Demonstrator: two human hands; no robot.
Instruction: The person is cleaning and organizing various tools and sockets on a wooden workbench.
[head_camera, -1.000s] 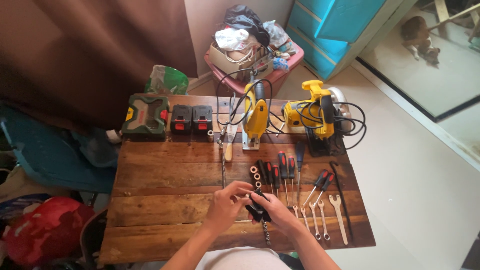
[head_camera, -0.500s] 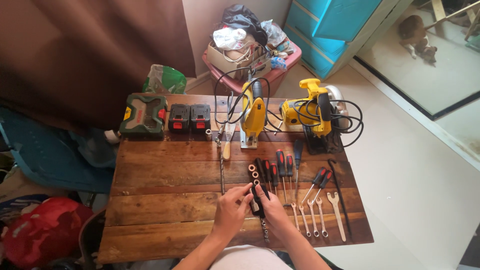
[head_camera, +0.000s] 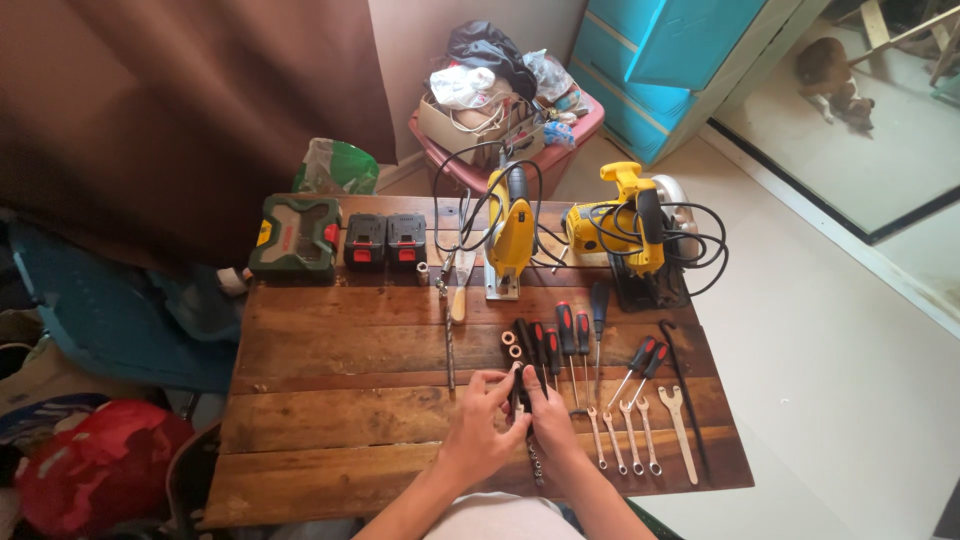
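My left hand (head_camera: 482, 422) and my right hand (head_camera: 549, 415) meet near the front middle of a wooden table (head_camera: 330, 390). Both pinch a small black tool (head_camera: 517, 394) that stands upright between their fingertips. A short chain of metal sockets (head_camera: 534, 462) lies just below the hands. Right above the fingers sit a few small round sockets (head_camera: 511, 346) and a row of red-and-black screwdrivers (head_camera: 563, 338). Several silver wrenches (head_camera: 635, 430) lie to the right of my right hand.
At the table's back stand a green bit case (head_camera: 294, 235), two black batteries (head_camera: 385, 240), a yellow jigsaw (head_camera: 509, 235) and a yellow circular saw (head_camera: 632, 228) with coiled cords. A long drill bit (head_camera: 449, 345) lies mid-table. A red bin (head_camera: 505, 120) sits behind.
The black tool was bunched low in both hands; now it stands upright, pinched at the fingertips, and the hands have shifted slightly toward the screwdriver row.
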